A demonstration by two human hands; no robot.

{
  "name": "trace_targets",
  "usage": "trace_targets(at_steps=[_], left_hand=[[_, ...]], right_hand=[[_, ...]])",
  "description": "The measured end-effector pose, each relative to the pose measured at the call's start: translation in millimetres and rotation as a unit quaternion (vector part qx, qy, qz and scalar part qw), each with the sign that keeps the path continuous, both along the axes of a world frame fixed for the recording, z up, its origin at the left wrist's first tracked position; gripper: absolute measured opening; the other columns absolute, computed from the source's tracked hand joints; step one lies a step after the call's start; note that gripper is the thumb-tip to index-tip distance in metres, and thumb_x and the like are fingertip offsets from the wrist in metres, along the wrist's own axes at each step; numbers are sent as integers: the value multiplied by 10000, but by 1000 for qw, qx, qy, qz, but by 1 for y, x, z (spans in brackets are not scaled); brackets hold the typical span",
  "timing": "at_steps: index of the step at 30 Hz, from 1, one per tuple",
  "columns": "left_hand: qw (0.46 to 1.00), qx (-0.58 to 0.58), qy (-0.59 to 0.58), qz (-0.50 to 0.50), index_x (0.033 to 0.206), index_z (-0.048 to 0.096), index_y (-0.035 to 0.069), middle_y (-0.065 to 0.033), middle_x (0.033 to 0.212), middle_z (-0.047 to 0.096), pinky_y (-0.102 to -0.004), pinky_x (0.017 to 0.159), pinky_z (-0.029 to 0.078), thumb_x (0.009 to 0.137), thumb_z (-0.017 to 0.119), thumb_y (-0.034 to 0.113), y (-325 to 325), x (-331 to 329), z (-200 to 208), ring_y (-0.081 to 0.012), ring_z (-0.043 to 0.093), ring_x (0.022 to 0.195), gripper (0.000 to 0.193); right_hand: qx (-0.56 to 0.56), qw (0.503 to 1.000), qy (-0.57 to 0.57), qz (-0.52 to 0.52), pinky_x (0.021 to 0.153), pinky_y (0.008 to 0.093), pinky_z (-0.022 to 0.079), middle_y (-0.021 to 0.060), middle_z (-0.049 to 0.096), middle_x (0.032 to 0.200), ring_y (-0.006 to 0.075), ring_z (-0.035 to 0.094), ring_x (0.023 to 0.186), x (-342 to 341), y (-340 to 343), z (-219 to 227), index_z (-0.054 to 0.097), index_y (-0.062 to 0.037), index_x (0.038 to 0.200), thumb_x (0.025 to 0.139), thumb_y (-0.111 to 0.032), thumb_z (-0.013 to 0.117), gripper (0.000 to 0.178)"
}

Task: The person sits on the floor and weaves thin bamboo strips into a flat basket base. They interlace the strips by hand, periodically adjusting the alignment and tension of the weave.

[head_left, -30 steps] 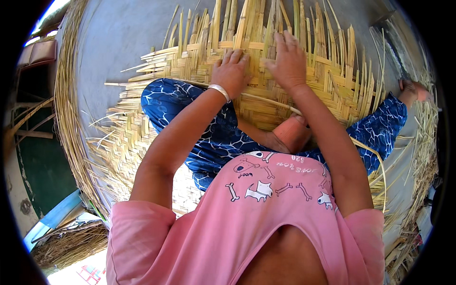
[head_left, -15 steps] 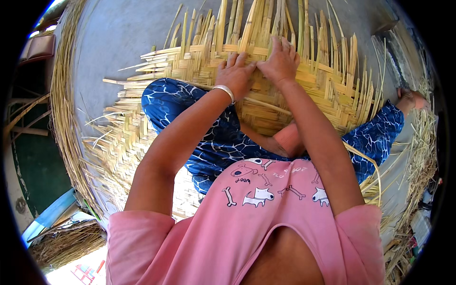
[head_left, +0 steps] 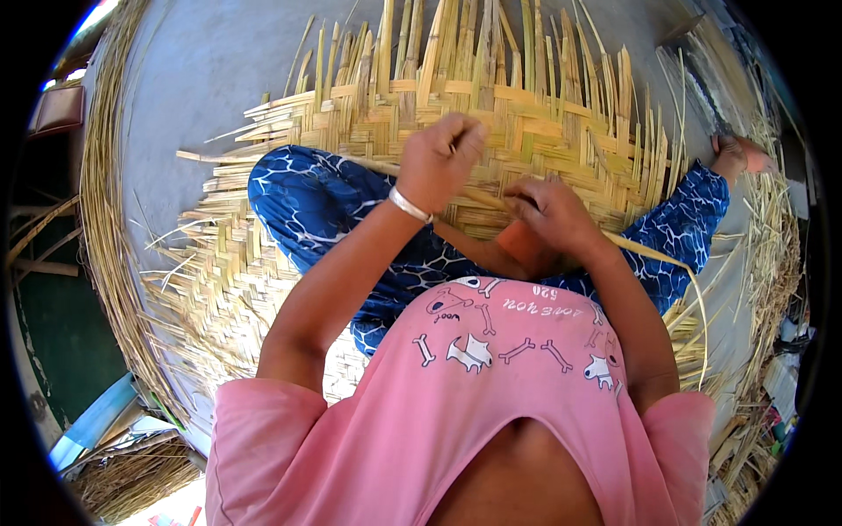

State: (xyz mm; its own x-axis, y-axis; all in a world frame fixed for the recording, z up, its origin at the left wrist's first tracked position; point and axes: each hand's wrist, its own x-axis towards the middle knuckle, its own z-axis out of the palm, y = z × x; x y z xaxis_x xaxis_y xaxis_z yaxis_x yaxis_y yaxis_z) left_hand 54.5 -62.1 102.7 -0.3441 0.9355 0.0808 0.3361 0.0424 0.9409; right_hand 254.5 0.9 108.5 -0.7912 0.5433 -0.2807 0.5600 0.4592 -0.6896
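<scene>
A woven mat (head_left: pixel 351 123) of split yellow reed or cane strips lies in front of me, its unwoven ends fanning out at the far side. My left hand (head_left: pixel 438 162) is raised over the middle of the mat, fingers curled closed; what they hold, if anything, is hidden. Lower and to the right, my right hand (head_left: pixel 561 217) is closed around a loose strip (head_left: pixel 653 252), which passes across the mat and bends down beyond my right forearm. My bent leg in blue patterned trousers (head_left: pixel 307 188) rests on the mat.
Long loose stalks (head_left: pixel 110 202) lie along the left edge of the grey floor (head_left: pixel 189 88). More straw and scraps (head_left: pixel 763 272) line the right side, near my outstretched foot (head_left: pixel 737 156). A blue sheet-like object (head_left: pixel 92 421) sits at the lower left.
Both hands have lifted off the woven strips and come nearer to me. My left hand has curled closed; my right hand has moved down and right onto the loose strip.
</scene>
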Motion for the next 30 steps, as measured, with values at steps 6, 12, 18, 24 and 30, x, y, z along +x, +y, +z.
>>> trace_targets(at_steps=[6,12,18,24,30], left_hand=[[899,-292,-297,-134,960,643,23,-40,735,657,-200,564,469,939,538,363,-36,15,-14,-98,622,655,357],[872,-123,-474,0,1087,605,2,-70,931,661,-240,691,520,924,579,253,-16,-4,-10,-135,650,802,300],[881,-136,-443,97,970,571,38,-66,889,646,-218,583,521,888,631,187,-16,-7,-16,-143,658,716,180],[866,-153,-453,147,948,545,47,-53,845,632,-206,521,508,878,639,176,-17,-3,-20,-140,657,682,174],[884,-119,-432,136,936,536,40,-61,824,625,-194,487,501,862,660,168,-18,-1,-20,-143,657,667,193]], right_hand=[[45,992,56,-100,644,414,470,167,629,813,364,598,757,-12,11,28,621,-58,913,875,-249,563,204],[5,994,57,-90,645,383,462,139,626,805,319,599,744,-8,7,39,630,-58,925,878,-279,575,233],[33,995,70,-67,661,378,460,125,609,826,309,586,748,7,-4,26,627,-56,903,871,-255,585,206],[119,990,65,-46,646,378,457,137,600,809,306,583,727,-1,-13,18,599,-29,910,873,-204,572,181],[-42,997,12,-64,605,355,467,145,622,774,298,590,642,-15,-10,5,595,10,986,889,-181,543,221]])
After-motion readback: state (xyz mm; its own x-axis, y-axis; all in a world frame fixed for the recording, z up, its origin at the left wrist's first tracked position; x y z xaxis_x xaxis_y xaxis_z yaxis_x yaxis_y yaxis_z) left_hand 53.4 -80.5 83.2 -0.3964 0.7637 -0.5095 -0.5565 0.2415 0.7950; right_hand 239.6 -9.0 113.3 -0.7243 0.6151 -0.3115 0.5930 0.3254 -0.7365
